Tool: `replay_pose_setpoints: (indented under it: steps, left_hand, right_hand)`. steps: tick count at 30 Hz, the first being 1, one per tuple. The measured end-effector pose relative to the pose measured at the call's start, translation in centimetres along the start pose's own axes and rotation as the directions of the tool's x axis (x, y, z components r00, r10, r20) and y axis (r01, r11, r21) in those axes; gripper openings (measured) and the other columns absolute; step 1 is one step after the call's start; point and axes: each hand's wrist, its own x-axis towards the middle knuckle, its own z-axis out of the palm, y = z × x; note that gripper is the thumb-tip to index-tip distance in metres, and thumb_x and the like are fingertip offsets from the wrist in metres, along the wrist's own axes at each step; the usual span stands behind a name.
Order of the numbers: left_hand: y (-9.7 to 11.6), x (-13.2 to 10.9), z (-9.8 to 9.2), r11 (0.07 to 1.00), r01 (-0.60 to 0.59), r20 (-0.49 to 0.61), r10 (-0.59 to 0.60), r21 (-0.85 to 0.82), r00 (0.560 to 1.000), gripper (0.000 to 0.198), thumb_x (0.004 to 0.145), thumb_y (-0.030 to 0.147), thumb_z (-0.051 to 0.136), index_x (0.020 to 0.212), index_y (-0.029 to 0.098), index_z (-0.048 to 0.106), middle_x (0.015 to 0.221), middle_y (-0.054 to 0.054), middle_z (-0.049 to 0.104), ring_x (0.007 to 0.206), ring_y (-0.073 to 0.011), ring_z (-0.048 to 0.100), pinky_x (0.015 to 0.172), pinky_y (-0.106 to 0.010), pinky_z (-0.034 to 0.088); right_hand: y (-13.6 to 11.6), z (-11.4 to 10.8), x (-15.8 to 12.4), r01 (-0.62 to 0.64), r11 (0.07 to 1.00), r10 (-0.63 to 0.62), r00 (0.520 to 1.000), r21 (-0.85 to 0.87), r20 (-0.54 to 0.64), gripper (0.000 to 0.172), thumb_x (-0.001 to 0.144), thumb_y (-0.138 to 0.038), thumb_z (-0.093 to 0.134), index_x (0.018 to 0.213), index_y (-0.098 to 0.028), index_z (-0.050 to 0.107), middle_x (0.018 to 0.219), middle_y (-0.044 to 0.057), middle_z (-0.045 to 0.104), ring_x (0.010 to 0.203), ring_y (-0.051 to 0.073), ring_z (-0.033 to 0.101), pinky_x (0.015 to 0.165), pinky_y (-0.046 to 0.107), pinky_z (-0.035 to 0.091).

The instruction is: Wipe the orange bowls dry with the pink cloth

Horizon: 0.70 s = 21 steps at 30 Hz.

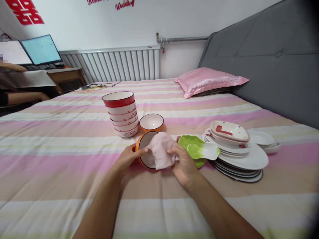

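Tilted toward me, an orange bowl with a pale inside and dark rim is gripped at its left side by my left hand. My right hand pinches a pale pink cloth, which covers the right part of that bowl's opening. Just behind stands a second orange bowl, upright on the bed. A tall stack of red-and-white bowls rises to the left of it. Close by my right hand lies a green-and-white leaf-shaped dish, with another green piece partly hidden below.
Stacked plates and squarish dishes sit to the right on the striped bedspread. Farther back are a pink pillow, a grey headboard and a radiator. Someone sits by monitors at far left.
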Motion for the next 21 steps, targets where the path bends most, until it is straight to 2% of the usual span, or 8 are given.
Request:
replay_pose_setpoints:
  steps: [2, 4, 6, 8, 11, 13, 16, 21]
  left_hand:
    - [-0.1, 0.1, 0.1, 0.997, 0.052, -0.083, -0.056, -0.053, 0.995, 0.051, 0.068, 0.052, 0.070, 0.101, 0.013, 0.066, 0.089, -0.012, 0.073, 0.081, -0.0300, 0.068, 0.064, -0.036, 0.054]
    - [0.1, 0.0, -0.1, 0.992, 0.050, -0.149, -0.068, -0.120, 0.987, 0.054, 0.072, 0.058, 0.060, 0.104, 0.014, 0.066, 0.084, -0.012, 0.073, 0.076, -0.0303, 0.069, 0.062, -0.038, 0.054]
    - [0.5, -0.3, -0.5, 0.986, 0.010, -0.183, -0.040, -0.165, 0.982, 0.058, 0.074, 0.060, 0.052, 0.107, 0.014, 0.066, 0.084, -0.013, 0.073, 0.077, -0.0311, 0.069, 0.064, -0.039, 0.055]
    - [0.7, -0.7, -0.9, 0.986, 0.017, -0.161, -0.044, -0.164, 0.986, 0.059, 0.073, 0.059, 0.052, 0.107, 0.013, 0.067, 0.081, -0.013, 0.074, 0.077, -0.0324, 0.069, 0.065, -0.041, 0.055]
    - [0.7, -1.0, -1.2, 0.986, 0.144, -0.067, -0.150, -0.087, 0.986, 0.053, 0.069, 0.056, 0.061, 0.100, 0.014, 0.069, 0.078, -0.012, 0.074, 0.078, -0.0340, 0.069, 0.064, -0.041, 0.054]
    - [0.4, -1.1, -1.2, 0.979, 0.200, -0.038, -0.201, -0.036, 0.979, 0.049, 0.068, 0.053, 0.066, 0.100, 0.017, 0.069, 0.084, -0.011, 0.074, 0.085, -0.0343, 0.068, 0.069, -0.040, 0.053]
    - [0.0, -0.9, -1.0, 0.991, 0.134, -0.026, -0.134, -0.023, 0.991, 0.046, 0.073, 0.052, 0.065, 0.103, 0.018, 0.068, 0.097, -0.009, 0.073, 0.100, -0.0328, 0.064, 0.083, -0.040, 0.050]
    - [0.5, -0.8, -0.2, 0.997, 0.033, 0.030, -0.032, -0.063, 0.999, 0.040, 0.079, 0.050, 0.058, 0.096, 0.016, 0.071, 0.087, -0.006, 0.073, 0.093, -0.0297, 0.064, 0.082, -0.038, 0.049]
  right_hand:
    - [-0.4, -0.1, -0.1, 0.114, 0.993, -0.116, 0.992, -0.032, -0.057, 0.044, 0.061, -0.023, 0.064, 0.105, -0.020, 0.059, 0.094, 0.001, 0.068, 0.087, 0.020, 0.063, 0.073, 0.029, 0.051]
    - [-0.9, -0.2, -0.2, 0.277, 0.949, -0.294, 0.950, -0.148, -0.108, 0.053, 0.066, -0.028, 0.067, 0.117, -0.021, 0.054, 0.107, 0.005, 0.066, 0.096, 0.022, 0.062, 0.082, 0.034, 0.052]
    - [-1.5, -0.4, -0.4, 0.450, 0.819, -0.518, 0.847, -0.357, -0.119, 0.055, 0.071, -0.028, 0.066, 0.123, -0.022, 0.050, 0.118, 0.007, 0.062, 0.106, 0.024, 0.060, 0.090, 0.038, 0.050]
    - [-1.8, -0.7, -0.7, 0.555, 0.607, -0.706, 0.705, -0.568, -0.065, 0.051, 0.076, -0.025, 0.063, 0.125, -0.023, 0.050, 0.125, 0.008, 0.059, 0.113, 0.024, 0.056, 0.096, 0.040, 0.047]
    - [-1.5, -1.1, -1.0, 0.604, 0.286, -0.835, 0.538, -0.744, 0.115, 0.050, 0.080, -0.018, 0.056, 0.129, -0.026, 0.051, 0.126, 0.007, 0.059, 0.115, 0.025, 0.056, 0.098, 0.042, 0.046]
    - [-0.9, -1.3, -1.0, 0.618, 0.084, -0.817, 0.491, -0.781, 0.301, 0.050, 0.082, -0.012, 0.050, 0.128, -0.029, 0.052, 0.123, 0.005, 0.063, 0.112, 0.025, 0.058, 0.096, 0.043, 0.047]
    - [0.0, -1.3, -0.8, 0.648, -0.142, -0.626, 0.527, -0.748, 0.575, 0.053, 0.082, -0.003, 0.040, 0.123, -0.030, 0.059, 0.122, 0.002, 0.065, 0.112, 0.023, 0.057, 0.099, 0.043, 0.045]
    - [0.6, -0.7, -0.7, 0.701, -0.276, -0.242, 0.612, -0.658, 0.753, 0.046, 0.087, -0.007, 0.040, 0.127, -0.022, 0.057, 0.130, 0.007, 0.060, 0.118, 0.025, 0.050, 0.098, 0.044, 0.046]
